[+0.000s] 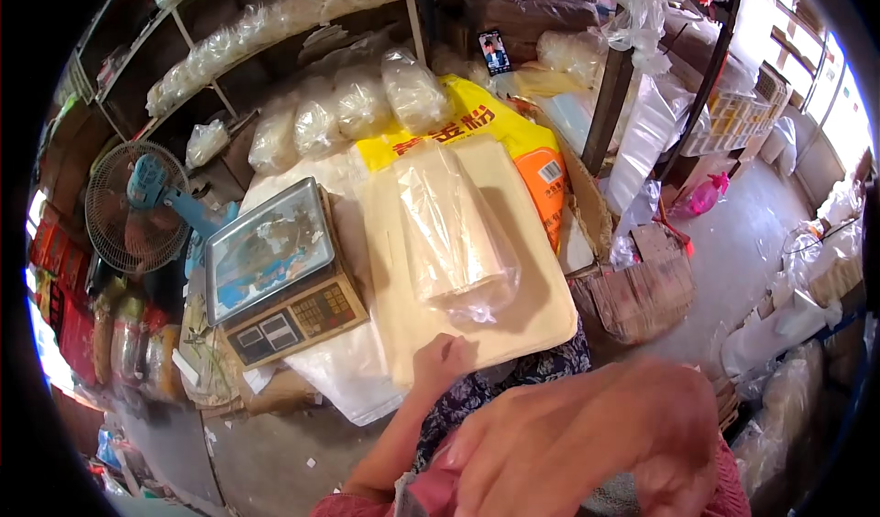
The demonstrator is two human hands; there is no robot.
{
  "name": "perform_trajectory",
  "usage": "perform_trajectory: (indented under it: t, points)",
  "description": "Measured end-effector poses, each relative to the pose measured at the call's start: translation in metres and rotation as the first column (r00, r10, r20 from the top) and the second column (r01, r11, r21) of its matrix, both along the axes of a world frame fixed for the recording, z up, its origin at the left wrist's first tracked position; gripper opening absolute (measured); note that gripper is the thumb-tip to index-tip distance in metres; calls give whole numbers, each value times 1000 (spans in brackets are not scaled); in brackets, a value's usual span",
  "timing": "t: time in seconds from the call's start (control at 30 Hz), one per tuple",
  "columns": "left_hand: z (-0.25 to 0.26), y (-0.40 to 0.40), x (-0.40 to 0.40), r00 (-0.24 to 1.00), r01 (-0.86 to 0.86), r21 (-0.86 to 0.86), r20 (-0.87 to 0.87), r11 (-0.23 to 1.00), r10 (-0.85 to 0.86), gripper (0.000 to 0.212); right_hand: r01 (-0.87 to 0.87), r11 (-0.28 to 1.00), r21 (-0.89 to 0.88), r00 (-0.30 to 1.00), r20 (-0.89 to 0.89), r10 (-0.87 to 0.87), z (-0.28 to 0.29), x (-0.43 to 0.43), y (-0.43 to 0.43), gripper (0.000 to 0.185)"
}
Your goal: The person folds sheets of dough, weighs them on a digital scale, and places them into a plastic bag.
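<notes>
A stack of cream-coloured sheets (543, 290) with rounded corners lies in front of me. On top of it rests a clear plastic bag (454, 228) holding more cream-coloured sheets, its crumpled end towards me. My left hand (443, 360) is curled at the near edge of the stack, just below the bag; whether its fingers grip anything is hidden. Large and blurred close to the camera, my right hand (570, 434) is bent in front of my chest, away from the stack. Its fingertips are not clearly visible.
A weighing scale (275, 249) with a worn metal pan stands left of the stack, beside a blue fan (148, 194). Behind lie a yellow printed sack (502, 122) and several filled plastic bags (364, 101). A cardboard box (639, 287) and a dark post (608, 104) stand right.
</notes>
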State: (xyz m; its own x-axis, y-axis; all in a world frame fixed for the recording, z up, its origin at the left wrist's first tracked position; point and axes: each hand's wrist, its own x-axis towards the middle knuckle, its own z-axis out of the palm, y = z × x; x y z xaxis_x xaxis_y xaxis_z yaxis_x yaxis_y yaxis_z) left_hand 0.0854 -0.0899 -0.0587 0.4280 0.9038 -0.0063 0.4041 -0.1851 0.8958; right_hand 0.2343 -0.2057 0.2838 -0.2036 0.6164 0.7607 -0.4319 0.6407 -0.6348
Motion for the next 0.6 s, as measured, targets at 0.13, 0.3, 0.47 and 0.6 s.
perform_trajectory:
  t: [0.13,0.3,0.47,0.6]
  points:
    - [-3,1,-10,1000,-4,45,-14,999,5,22,149,971,-186,989,26,-146,23,-18,-10,22]
    - [-1,2,-9,1000,13,69,-9,998,-13,21,209,975,-80,977,62,-204,12,-18,-8,23]
    - [-3,2,-10,1000,3,51,19,999,-4,20,214,977,-21,974,83,-211,2,-16,-6,23]
    - [-6,3,-11,999,34,60,36,998,-36,23,205,979,5,974,97,-204,-3,-15,-3,24]
